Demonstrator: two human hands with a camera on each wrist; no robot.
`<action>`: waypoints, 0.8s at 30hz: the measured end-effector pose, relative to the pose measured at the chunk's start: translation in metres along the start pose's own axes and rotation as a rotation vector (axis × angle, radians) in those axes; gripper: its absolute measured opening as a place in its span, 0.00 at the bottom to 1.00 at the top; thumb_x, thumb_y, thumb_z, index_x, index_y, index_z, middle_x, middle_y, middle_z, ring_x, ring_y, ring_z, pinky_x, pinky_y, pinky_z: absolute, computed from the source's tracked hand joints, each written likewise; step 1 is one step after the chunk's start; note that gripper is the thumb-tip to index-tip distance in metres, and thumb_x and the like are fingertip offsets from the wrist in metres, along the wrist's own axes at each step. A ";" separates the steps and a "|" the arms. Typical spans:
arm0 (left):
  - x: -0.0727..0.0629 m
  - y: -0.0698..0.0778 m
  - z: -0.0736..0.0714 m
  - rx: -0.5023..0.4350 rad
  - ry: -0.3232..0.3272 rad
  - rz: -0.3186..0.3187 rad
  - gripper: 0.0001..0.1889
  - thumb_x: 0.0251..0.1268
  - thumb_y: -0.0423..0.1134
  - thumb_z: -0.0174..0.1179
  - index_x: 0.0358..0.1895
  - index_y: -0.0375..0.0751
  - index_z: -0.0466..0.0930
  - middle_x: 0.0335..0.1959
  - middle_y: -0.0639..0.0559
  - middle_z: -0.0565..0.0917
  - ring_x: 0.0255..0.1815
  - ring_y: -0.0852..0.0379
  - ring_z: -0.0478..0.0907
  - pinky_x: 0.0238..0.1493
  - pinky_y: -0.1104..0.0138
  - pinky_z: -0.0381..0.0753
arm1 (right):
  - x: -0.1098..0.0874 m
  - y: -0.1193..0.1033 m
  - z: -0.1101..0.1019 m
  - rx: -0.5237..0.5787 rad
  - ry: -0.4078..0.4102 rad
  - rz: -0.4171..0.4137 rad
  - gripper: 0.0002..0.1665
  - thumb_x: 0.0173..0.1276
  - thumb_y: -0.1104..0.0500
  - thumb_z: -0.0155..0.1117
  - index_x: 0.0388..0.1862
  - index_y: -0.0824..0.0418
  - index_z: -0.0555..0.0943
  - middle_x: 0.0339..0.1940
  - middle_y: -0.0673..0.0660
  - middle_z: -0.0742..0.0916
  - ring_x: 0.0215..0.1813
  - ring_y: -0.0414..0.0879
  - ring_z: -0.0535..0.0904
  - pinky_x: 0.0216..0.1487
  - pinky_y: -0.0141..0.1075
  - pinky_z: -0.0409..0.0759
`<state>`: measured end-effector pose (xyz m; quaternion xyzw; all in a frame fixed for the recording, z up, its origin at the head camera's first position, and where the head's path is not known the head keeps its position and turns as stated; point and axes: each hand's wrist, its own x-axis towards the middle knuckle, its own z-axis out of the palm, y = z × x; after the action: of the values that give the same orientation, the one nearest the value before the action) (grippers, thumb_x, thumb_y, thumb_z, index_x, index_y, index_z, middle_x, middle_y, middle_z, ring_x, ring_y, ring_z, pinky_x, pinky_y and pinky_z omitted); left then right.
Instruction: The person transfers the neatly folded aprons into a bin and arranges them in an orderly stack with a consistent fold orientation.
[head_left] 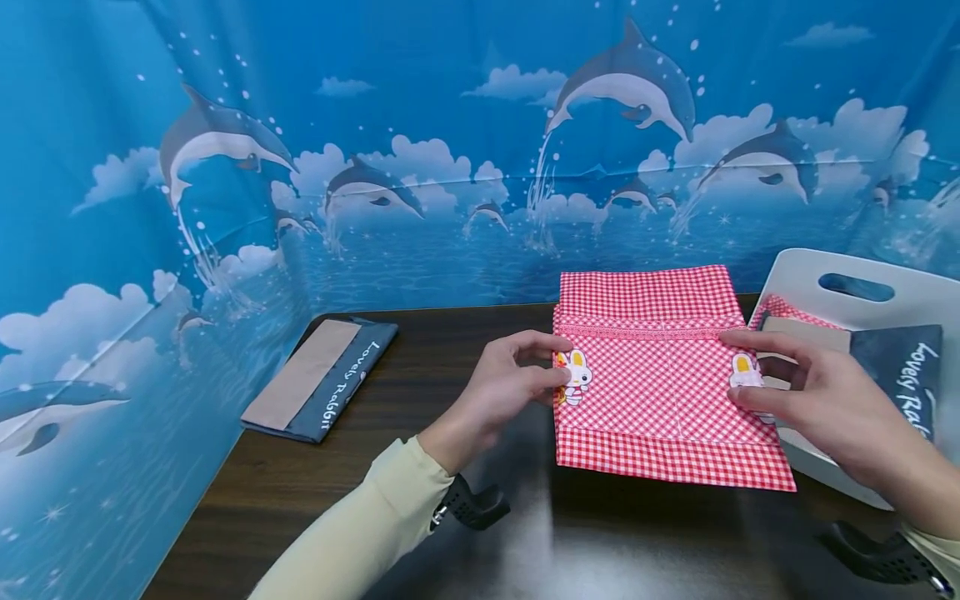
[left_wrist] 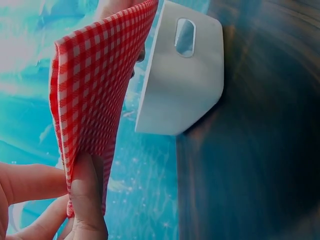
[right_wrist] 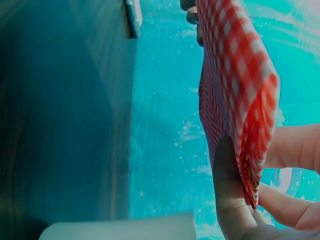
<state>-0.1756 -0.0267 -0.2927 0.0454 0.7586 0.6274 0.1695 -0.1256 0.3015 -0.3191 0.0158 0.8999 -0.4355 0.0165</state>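
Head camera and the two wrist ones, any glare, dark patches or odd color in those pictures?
Head view: pale glare on the dark table, with a darker patch just below the checked cloth; left wrist view: backdrop washed out at upper left; right wrist view: strong teal tint, bright upper right corner, table murky at left.

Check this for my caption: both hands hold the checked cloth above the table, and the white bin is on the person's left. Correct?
No: the head view shows the white bin on the right. Left hand and right hand do hold the cloth above the table.
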 end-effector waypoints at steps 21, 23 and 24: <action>0.033 0.025 0.066 -0.024 -0.020 0.055 0.15 0.70 0.27 0.69 0.55 0.46 0.90 0.47 0.51 0.85 0.41 0.56 0.84 0.51 0.54 0.91 | -0.012 0.050 -0.027 0.074 0.233 0.045 0.43 0.78 0.61 0.68 0.88 0.52 0.62 0.78 0.61 0.69 0.50 0.34 0.71 0.37 0.20 0.83; 0.036 0.026 0.073 -0.026 -0.011 0.043 0.14 0.69 0.27 0.70 0.53 0.46 0.91 0.44 0.52 0.85 0.39 0.56 0.84 0.51 0.53 0.91 | -0.016 0.055 -0.029 0.095 0.257 0.018 0.41 0.78 0.63 0.67 0.85 0.42 0.66 0.68 0.44 0.73 0.47 0.28 0.69 0.37 0.18 0.81; 0.036 0.027 0.076 -0.028 -0.008 0.039 0.14 0.69 0.27 0.70 0.52 0.46 0.91 0.44 0.52 0.85 0.39 0.56 0.84 0.50 0.54 0.91 | -0.018 0.058 -0.029 0.106 0.273 0.000 0.41 0.77 0.65 0.68 0.82 0.35 0.68 0.63 0.36 0.72 0.46 0.25 0.69 0.37 0.17 0.80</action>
<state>-0.1896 0.0607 -0.2859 0.0605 0.7481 0.6409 0.1608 -0.1057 0.3597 -0.3458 0.0756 0.8696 -0.4762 -0.1067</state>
